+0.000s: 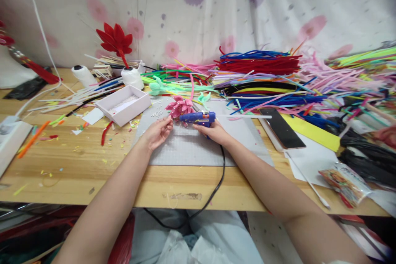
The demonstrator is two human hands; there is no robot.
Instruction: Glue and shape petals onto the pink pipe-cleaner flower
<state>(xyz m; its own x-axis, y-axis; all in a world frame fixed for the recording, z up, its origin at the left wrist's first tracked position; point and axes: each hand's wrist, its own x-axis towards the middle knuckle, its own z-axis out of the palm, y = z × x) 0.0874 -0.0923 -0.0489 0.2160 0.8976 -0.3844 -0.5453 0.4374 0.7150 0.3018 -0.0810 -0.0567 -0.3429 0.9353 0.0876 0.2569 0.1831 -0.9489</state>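
Note:
My right hand [215, 132] is wrapped round a blue hot glue gun [198, 118], its nozzle toward the left and a clear glue stick [244, 116] jutting from its back. Just off the nozzle, the fingers of my left hand [159, 132] are pinched together; whatever sits between them is too small to make out. A pink pipe-cleaner flower [179, 105] lies right behind the nozzle and the left fingertips. Both hands are over a grey cutting mat [185, 152]. Small white beads [157, 111] are scattered on the mat to the left.
A white box [123, 105] stands left of the mat. Behind it, a red flower [116, 41] rises from a white thread spool [132, 77]. Bundles of pipe cleaners [260, 64] line the back. A phone [283, 128] lies right; the gun's black cord [221, 177] drops over the table edge.

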